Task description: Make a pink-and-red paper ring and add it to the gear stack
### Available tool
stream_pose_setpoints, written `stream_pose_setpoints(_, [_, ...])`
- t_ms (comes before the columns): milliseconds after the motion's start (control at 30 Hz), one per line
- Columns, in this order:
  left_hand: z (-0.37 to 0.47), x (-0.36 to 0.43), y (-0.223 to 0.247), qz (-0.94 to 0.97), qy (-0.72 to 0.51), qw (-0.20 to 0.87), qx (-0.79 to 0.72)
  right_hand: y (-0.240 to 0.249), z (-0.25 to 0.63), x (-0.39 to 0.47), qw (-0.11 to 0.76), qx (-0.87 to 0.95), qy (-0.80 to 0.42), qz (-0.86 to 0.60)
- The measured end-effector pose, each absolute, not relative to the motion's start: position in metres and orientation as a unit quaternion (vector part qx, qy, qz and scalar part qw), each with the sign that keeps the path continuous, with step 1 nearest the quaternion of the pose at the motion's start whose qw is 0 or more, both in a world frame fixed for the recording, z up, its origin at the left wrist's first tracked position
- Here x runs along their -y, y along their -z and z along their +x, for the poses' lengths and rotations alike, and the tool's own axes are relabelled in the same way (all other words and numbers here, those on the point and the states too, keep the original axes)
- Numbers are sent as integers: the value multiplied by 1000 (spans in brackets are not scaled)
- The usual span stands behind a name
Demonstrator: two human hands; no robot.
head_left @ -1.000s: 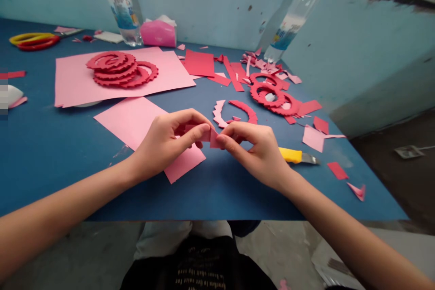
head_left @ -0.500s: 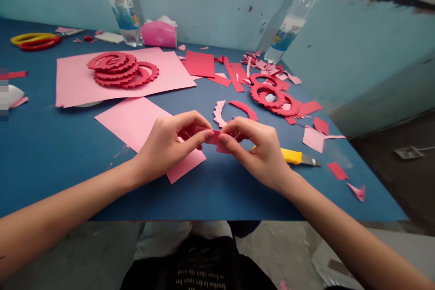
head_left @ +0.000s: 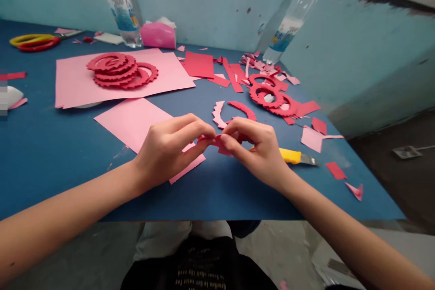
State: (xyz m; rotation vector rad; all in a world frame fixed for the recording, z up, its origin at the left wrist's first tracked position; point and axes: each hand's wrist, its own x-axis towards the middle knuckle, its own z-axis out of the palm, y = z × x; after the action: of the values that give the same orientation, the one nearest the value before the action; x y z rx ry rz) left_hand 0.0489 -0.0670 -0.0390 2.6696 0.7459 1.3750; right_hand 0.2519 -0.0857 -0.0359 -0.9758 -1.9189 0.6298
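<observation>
The one camera sits on the person's head, above the near edge of the blue tabletop [head_left: 217, 199] (close enough that the lap shows below), and looks forward and down across it to the wall [head_left: 210, 9] behind.

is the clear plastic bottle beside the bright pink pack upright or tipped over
Upright: the bottle rests on its base on the blue table, its body rising out of frame.

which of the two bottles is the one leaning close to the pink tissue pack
The left bottle: it stands right beside the pink pack, while the right bottle is far from it, near the heap of scraps.
</observation>
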Motion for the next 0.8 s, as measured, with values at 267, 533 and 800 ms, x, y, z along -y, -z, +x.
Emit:
stream_pose_setpoints(267, [51, 70, 35, 857, -436, 131, -242, 38, 251, 84, 448, 768, -244, -388])
stream_pose_setpoints(533, [54, 66, 35, 791, -389, 368, -294, 38, 250, 86, 439, 787, -229, -367])
stream_pose_setpoints(800, [52, 64, 39, 736, -381, 458, -322, 37, 249, 87, 440, 795, -227, -351])
